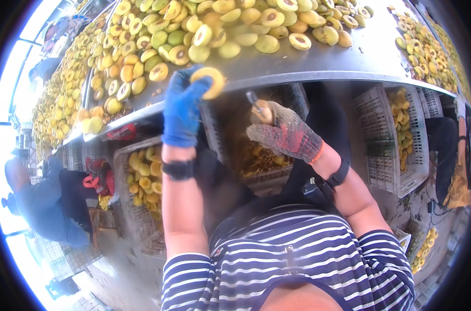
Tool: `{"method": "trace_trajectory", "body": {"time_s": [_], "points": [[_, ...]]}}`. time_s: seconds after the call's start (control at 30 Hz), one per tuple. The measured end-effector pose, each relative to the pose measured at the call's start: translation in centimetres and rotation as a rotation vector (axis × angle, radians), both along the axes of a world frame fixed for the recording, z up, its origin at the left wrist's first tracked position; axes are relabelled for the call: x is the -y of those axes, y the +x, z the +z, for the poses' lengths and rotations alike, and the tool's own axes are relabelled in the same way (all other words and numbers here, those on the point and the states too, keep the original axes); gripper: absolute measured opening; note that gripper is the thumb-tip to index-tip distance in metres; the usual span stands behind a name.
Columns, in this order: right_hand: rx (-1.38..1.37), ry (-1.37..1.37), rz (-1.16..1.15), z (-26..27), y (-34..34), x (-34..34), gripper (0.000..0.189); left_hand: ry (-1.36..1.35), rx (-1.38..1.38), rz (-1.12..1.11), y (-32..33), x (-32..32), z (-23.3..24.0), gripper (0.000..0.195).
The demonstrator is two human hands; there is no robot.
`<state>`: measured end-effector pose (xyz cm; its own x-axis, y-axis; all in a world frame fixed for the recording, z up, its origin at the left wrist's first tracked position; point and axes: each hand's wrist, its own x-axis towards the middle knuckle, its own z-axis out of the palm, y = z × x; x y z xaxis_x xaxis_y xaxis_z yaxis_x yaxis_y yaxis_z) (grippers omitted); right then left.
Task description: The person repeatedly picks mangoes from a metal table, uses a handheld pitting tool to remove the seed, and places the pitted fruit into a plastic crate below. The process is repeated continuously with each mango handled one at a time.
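Observation:
My left hand (184, 103), in a blue glove, grips a yellow halved stone fruit (211, 83) at the front edge of the metal table (317, 64). My right hand (284, 128), in a grey and red knit glove with an orange cuff, is shut on a small hand tool (259, 108) with a metal tip and a light-coloured handle. The tool's tip points up and to the left, apart from the fruit. Beyond both hands lie heaped fruit halves (267, 43), many with cut faces and brown centres showing. Below the right hand, fruit scraps (264, 158) lie in a crate.
A crate of fruit halves (120, 186) stands at my left and another plastic crate (412, 175) at my right. A person in blue (52, 202) sits at the far left. Another person's arm (462, 132) shows at the far right. More fruit (426, 50) lies at the table's right.

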<state>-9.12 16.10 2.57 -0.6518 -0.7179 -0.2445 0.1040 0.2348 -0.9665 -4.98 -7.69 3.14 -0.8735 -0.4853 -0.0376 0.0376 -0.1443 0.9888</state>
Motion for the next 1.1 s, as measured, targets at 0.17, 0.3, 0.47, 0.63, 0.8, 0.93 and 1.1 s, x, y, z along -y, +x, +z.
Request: {"method": "trace_trajectory", "body": {"time_s": [0.17, 0.3, 0.47, 0.63, 0.8, 0.93, 1.1], "points": [[-0.357, -0.14, 0.072, -0.4, 2.5, 3.9, 0.042, 0.26, -0.239, -0.01, 5.3, -5.3, 0.1, 0.032], [-0.312, -0.18, 0.1, -0.3, 4.3, 3.4, 0.041, 0.203, -0.181, 0.019, 6.3, -6.2, 0.9, 0.041], [-0.404, 0.008, 0.122, 1.1, 4.3, 2.0, 0.042, -0.107, -0.212, -0.053, 6.3, -6.5, 1.2, 0.053], [-0.46, 0.008, 0.127, 1.4, 4.4, 2.1, 0.047, -0.07, -0.229, -0.046, 6.5, -6.8, 0.8, 0.051], [-0.513, 0.063, 0.078, 0.2, 4.7, 2.4, 0.044, 0.142, -0.294, 0.005, 6.4, -7.1, 0.3, 0.045], [-0.497, 0.088, 0.073, -0.7, 4.1, 2.5, 0.045, 0.183, -0.272, 0.043, 5.7, -7.6, -0.6, 0.045], [-0.094, -0.149, 0.241, -2.0, 3.7, 1.9, 0.034, 0.087, -0.201, -0.029, 5.4, -7.4, -0.9, 0.047]]}}
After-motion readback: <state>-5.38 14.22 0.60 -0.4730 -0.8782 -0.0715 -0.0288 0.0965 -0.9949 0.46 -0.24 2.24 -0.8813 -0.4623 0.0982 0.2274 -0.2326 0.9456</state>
